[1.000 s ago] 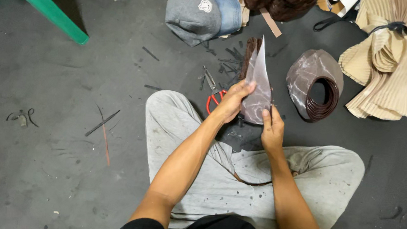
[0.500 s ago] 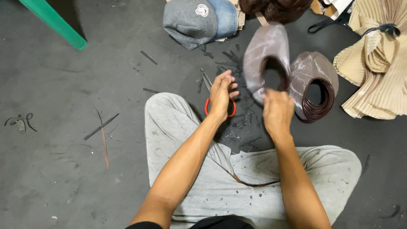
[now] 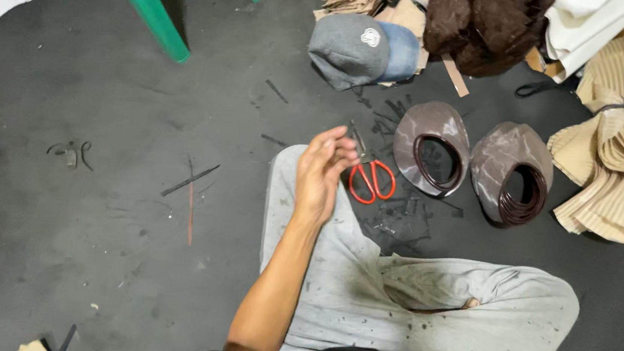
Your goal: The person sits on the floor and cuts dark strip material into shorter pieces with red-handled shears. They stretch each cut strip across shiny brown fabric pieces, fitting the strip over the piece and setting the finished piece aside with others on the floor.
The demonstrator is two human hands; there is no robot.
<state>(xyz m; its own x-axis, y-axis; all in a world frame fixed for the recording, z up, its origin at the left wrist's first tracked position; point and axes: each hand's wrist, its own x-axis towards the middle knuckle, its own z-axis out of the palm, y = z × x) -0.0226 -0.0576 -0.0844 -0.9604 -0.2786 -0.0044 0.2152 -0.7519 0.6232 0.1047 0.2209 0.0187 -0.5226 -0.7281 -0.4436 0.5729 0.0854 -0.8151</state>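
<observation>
Two brown visor pieces (image 3: 432,147) lie on dark floor (image 3: 98,217).

Dark grey scuffed floor (image 3: 57,251), green furniture legs (image 3: 150,7), even light

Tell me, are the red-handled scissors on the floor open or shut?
Open, slightly. The scissors lie flat, their two red loops spread apart. The left hand covers part of the blades.
</observation>
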